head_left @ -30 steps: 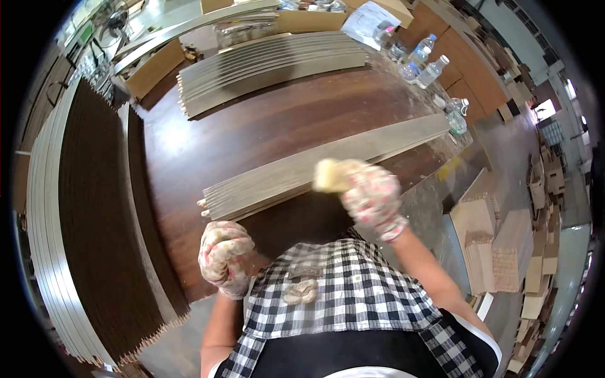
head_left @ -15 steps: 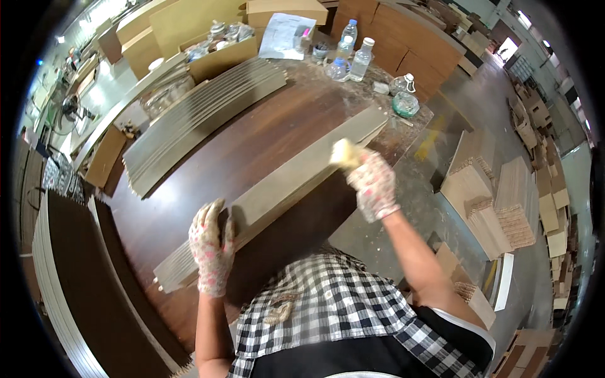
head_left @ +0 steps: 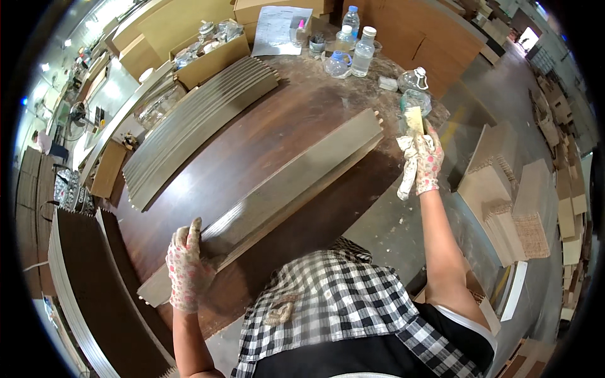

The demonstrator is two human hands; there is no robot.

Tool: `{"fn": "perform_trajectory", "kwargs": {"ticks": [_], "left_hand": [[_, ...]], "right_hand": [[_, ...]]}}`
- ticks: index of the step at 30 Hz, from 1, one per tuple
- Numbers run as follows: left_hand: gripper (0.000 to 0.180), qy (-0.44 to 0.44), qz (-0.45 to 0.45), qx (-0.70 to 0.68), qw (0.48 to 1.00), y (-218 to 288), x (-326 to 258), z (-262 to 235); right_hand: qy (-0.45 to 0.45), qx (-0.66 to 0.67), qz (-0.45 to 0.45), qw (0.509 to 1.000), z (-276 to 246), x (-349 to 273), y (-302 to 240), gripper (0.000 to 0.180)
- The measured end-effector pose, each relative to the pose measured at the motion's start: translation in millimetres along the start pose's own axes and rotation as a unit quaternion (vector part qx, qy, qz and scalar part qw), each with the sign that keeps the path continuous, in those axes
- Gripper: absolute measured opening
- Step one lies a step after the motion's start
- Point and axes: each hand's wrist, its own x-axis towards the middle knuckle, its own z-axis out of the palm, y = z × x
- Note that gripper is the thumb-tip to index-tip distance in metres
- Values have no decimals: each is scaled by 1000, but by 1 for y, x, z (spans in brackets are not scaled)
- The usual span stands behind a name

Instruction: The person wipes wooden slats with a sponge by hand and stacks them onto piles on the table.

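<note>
A long grey-brown board (head_left: 296, 167) with small pegs at its right end lies slantwise before me on the dark brown tabletop (head_left: 252, 129). My left hand (head_left: 186, 268), in a white glove with pink spots, grips the board near its left end. My right hand (head_left: 430, 157), gloved alike, is off the board, by the table's right edge. It holds a pale yellow block (head_left: 413, 120), perhaps a sponge, and a crumpled white cloth (head_left: 409, 160). Just beyond that block sits a clear jar (head_left: 416, 99) with a greenish tint.
Grooved grey boards (head_left: 201, 126) lie across the table's far left. Clear bottles (head_left: 363, 53), a paper sheet (head_left: 280, 31) and an open carton of small items (head_left: 214, 60) stand at the back. Dark boards (head_left: 94, 283) stand at left; brown board stacks (head_left: 491, 195) are on the right floor.
My right hand has moved right, off the board's far end, toward the jar, with the block and cloth. The board's upper face now looks broader and smoother. My left hand stays near its left end.
</note>
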Motion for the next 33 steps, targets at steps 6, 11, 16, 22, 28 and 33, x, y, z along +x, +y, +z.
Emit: {"fn": "perform_trajectory", "kwargs": {"ticks": [6, 11, 16, 22, 28, 33], "left_hand": [[59, 28, 72, 180, 981, -2, -26, 32], [85, 21, -16, 73, 997, 14, -24, 33], [78, 22, -38, -17, 999, 6, -15, 33], [81, 60, -45, -25, 997, 9, -16, 39], [79, 43, -44, -14, 998, 3, -17, 45], [79, 57, -54, -3, 997, 8, -20, 43]], "right_hand": [[-14, 29, 30, 999, 4, 0, -3, 47], [-10, 38, 45, 998, 16, -13, -15, 47], [-107, -7, -42, 993, 32, -36, -49, 46], [-387, -80, -340, 853, 160, -138, -93, 34], [-408, -324, -431, 737, 209, -157, -65, 22], [-304, -681, -285, 602, 158, -10, -68, 38]]}}
